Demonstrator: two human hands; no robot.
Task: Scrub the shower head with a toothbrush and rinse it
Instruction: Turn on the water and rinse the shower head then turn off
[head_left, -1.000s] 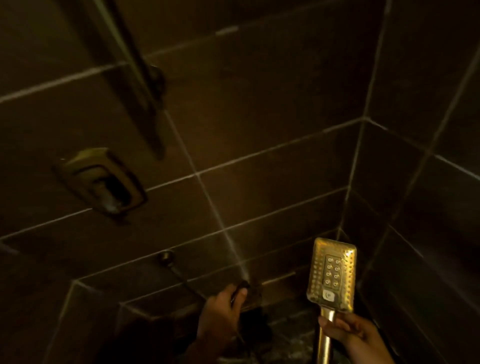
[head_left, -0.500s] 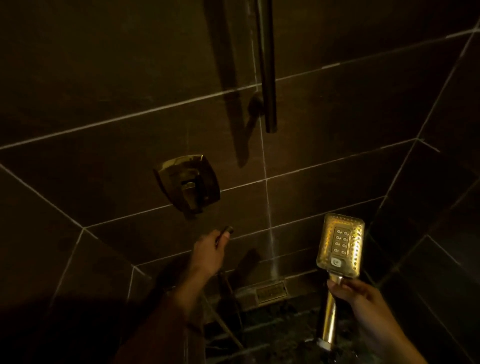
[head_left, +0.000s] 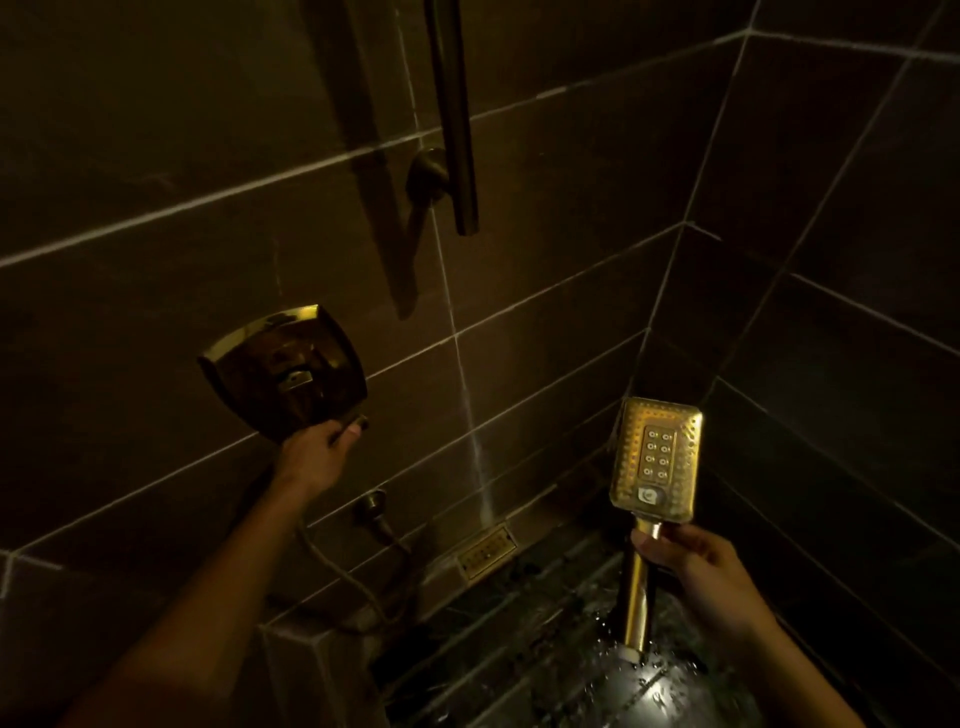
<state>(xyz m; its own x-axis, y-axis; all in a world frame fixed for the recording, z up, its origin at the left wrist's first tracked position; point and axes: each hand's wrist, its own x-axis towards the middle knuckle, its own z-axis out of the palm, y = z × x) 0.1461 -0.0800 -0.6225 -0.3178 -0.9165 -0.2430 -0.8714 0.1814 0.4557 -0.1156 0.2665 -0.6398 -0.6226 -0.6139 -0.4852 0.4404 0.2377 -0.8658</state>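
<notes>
Fingers of the right hand (head_left: 696, 566) wrap the handle of the gold rectangular metal shower head (head_left: 657, 457), upright near the tiled corner, while the left hand (head_left: 317, 454) pinches the lever under the square gold wall valve (head_left: 283, 374).

Your shower head (head_left: 655, 458) looks like polished gold-toned metal, glossy, with a dimpled face of tiny nozzle holes and a smooth, shiny tube handle (head_left: 638, 597). The valve plate (head_left: 283, 371) on the wall is mirror-bright metal too, brassy at the edges. The slide bar (head_left: 453, 114) reads as darker, satin metal. Wall tiles (head_left: 545, 218) are dark, smooth and semi-matt with pale, chalky grout lines. The floor (head_left: 519, 649) is wet, veined stone, and the hose (head_left: 343, 577) looks ribbed.
</notes>
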